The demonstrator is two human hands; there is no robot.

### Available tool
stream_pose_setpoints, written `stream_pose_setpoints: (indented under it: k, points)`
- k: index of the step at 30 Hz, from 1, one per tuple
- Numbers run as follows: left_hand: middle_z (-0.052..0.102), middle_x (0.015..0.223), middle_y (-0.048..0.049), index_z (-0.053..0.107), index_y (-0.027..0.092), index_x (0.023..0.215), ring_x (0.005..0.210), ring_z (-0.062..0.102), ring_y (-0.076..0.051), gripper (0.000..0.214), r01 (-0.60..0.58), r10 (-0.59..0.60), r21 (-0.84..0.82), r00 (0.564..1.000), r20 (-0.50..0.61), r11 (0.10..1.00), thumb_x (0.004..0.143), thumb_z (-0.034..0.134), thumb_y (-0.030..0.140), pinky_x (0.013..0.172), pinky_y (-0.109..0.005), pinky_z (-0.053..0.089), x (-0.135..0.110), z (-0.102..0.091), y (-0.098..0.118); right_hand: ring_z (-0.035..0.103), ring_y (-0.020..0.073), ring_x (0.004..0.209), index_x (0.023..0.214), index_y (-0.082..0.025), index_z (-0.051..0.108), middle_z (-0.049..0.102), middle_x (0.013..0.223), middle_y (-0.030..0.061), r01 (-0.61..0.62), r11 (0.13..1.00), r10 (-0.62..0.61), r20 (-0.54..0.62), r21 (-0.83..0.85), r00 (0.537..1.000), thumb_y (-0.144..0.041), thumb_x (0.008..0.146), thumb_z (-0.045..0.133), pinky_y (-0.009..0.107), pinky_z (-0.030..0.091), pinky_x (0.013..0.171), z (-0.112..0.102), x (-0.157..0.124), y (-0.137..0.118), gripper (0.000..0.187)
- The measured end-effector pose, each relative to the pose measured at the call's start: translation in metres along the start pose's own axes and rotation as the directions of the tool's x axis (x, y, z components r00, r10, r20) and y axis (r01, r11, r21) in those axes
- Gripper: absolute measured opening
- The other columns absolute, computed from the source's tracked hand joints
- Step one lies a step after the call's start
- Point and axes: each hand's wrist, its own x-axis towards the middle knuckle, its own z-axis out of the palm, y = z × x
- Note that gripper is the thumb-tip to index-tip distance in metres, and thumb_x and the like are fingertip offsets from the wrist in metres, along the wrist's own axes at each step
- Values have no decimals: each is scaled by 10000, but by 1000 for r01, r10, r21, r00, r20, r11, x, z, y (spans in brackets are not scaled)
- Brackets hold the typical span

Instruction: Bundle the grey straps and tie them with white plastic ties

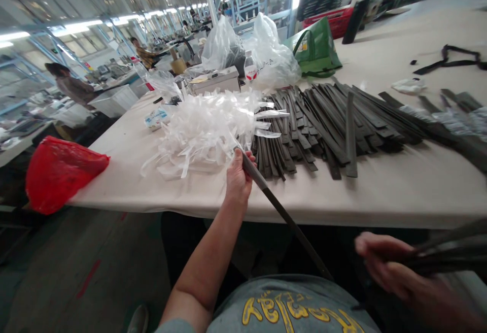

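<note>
My left hand (239,175) is closed around a long dark grey fabric-like strip (281,210), just over the table's front edge. A translucent sleeve (254,171) covers the strip's upper part, and its lower end slants down towards my shirt. My right hand (391,267), smeared by motion, is low at the right with a bundle of dark strips (449,249) in its grasp. Beyond my left hand lies a heap of clear plastic sleeves (205,130). To the right of that heap, many similar dark strips (323,120) are spread across the table.
The pale-covered table (380,196) carries a green bag (317,48), clear plastic bags (272,54), a bottle (250,68) and a black strap (451,59). A red plastic bag (64,173) hangs at its left corner. People (70,84) sit at workstations farther left.
</note>
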Motion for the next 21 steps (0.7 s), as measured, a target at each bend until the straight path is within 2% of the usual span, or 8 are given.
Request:
stream_pose_setpoints:
  k: [2, 3, 5, 8, 12, 15, 18, 21]
  points:
    - [656, 594, 1, 668, 126, 738, 493, 587, -67, 312, 14, -15, 29, 999, 39, 999, 781, 694, 434, 528, -174, 467, -7, 5, -11, 452, 123, 385, 1054, -180, 692, 534, 490, 10, -31, 996, 15, 181, 86, 983, -587, 808, 508, 236, 350, 377, 19, 13, -14, 509]
    - [653, 593, 0, 667, 122, 739, 492, 585, -70, 343, 15, -17, 42, 998, 52, 999, 755, 709, 461, 524, -178, 464, -10, 6, -14, 483, 131, 426, 1111, -164, 679, 592, 556, 23, -29, 992, -3, 255, 121, 967, -554, 801, 544, 236, 372, 399, 30, 18, -21, 516]
    - [647, 596, -4, 669, 113, 749, 493, 582, -74, 410, 14, -19, 69, 997, 76, 997, 711, 726, 518, 517, -184, 457, -14, 8, -18, 573, 163, 560, 1072, -147, 699, 678, 723, 55, 25, 986, -81, 348, 163, 934, -521, 791, 593, 251, 456, 502, 52, 24, -31, 480]
    - [649, 623, -13, 673, 108, 768, 507, 579, -76, 470, 4, -13, 104, 996, 91, 995, 682, 723, 567, 521, -188, 448, -15, 7, -15, 633, 217, 730, 831, -151, 724, 698, 783, 61, 133, 980, -180, 384, 146, 906, -507, 816, 591, 272, 513, 648, 78, 21, -35, 381]
    - [634, 613, -13, 663, 112, 732, 514, 565, -88, 487, 24, -31, 127, 998, 60, 992, 640, 738, 584, 541, -212, 445, -15, 3, -15, 644, 227, 702, 631, -169, 662, 689, 721, 78, 145, 981, -179, 331, 125, 926, -548, 860, 503, 272, 521, 634, 89, 12, -22, 470]
    - [633, 620, -11, 656, 121, 715, 542, 563, -102, 478, 84, -106, 168, 987, 123, 982, 586, 782, 563, 568, -228, 447, -26, -2, -30, 659, 241, 735, 556, -177, 629, 697, 721, 98, 99, 986, -128, 226, 133, 966, -575, 855, 505, 269, 527, 671, 82, 13, -18, 513]
    - [593, 574, -4, 631, 117, 645, 514, 513, -95, 479, 144, -235, 354, 944, 230, 924, 608, 763, 577, 530, -225, 399, -52, -10, -54, 636, 213, 655, 563, -177, 631, 675, 662, 81, 99, 987, -117, 156, 123, 981, -585, 840, 526, 257, 517, 630, 74, 24, -22, 504]
    - [540, 517, 11, 606, 117, 582, 489, 453, -83, 473, 139, -321, 490, 895, 309, 860, 673, 721, 567, 506, -224, 351, -76, -17, -69, 535, 159, 477, 544, -170, 603, 594, 527, 50, 48, 992, -60, 108, 113, 992, -628, 806, 540, 236, 439, 453, 72, 34, -25, 532]
